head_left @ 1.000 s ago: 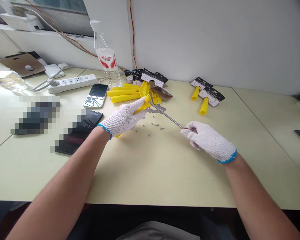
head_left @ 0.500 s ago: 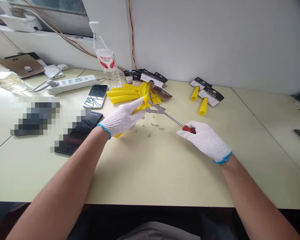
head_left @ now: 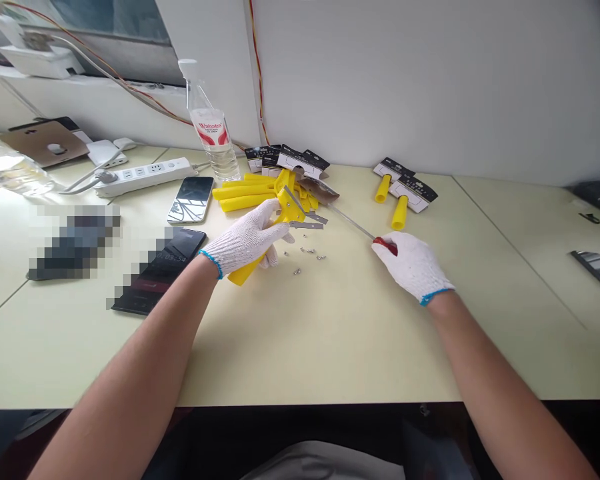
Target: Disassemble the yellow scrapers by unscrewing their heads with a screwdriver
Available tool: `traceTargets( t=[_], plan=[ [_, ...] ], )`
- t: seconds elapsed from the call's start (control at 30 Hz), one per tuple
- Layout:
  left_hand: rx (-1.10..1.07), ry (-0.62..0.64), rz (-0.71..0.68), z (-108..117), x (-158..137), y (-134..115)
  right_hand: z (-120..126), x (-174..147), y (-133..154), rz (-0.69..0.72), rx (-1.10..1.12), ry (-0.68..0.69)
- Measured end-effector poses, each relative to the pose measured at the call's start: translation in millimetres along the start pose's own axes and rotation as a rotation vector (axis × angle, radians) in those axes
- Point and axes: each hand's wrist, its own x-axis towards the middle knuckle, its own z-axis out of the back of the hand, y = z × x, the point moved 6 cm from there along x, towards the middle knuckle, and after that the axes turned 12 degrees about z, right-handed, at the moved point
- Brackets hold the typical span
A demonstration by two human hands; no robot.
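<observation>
My gloved left hand [head_left: 247,237] is closed round a yellow scraper [head_left: 291,209], its head tilted up and a thin metal blade along the edge. In my gloved right hand [head_left: 411,265] is a screwdriver [head_left: 386,246], gripped by its red handle. Its shaft points left and away, with the tip apart from the scraper. Loose metal blades [head_left: 307,225] lie just beyond the left hand. Several small screws [head_left: 310,251] are scattered on the table between the hands. Behind the scraper rests a pile of yellow scrapers [head_left: 243,202], partly overlapping.
Two yellow handles with cards [head_left: 399,212] lie at the back right. A water bottle [head_left: 215,143] stands at the back, beside a power strip [head_left: 145,177]. Phones [head_left: 191,200] lie on the left of the table [head_left: 330,340]. A wall rises behind.
The screwdriver's tip has come away from the scraper's head, with my right hand drawn back slightly. The scraper has turned so its face and blade show more.
</observation>
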Motion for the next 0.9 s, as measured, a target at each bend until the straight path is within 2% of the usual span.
traceTargets(
  t=[0.1, 0.2, 0.27, 0.3, 0.43, 0.53, 0.63, 0.9],
  plan=[
    [-0.015, 0.001, 0.001, -0.6, -2.2, -2.6, -1.3, 0.5, -1.8, 0.032, -0.077, -0.004],
    [0.005, -0.022, -0.017, -1.0, -4.9, -7.1, 10.4, 0.4, 15.6, 0.085, -0.178, -0.139],
    [0.021, -0.026, -0.023, -3.5, -7.2, -10.0, 20.2, 2.7, 42.5, 0.178, -0.158, -0.251],
    [0.026, -0.023, -0.027, -5.4, -8.3, -11.3, 22.3, 5.6, 59.0, 0.235, -0.106, -0.263],
    [0.041, 0.005, -0.053, -14.6, -11.3, -14.2, 17.2, 26.9, 121.6, 0.334, 0.029, -0.161],
    [0.049, 0.015, -0.071, -18.5, -11.7, -14.7, 10.8, 42.7, 151.8, 0.353, 0.044, -0.151],
    [0.052, 0.007, -0.078, -18.8, -11.7, -15.2, 4.8, 51.2, 163.6, 0.353, 0.06, -0.15],
    [0.052, 0.033, -0.048, -20.3, -8.9, -9.7, 0.3, 53.5, 165.8, 0.342, 0.132, -0.127]
  ],
)
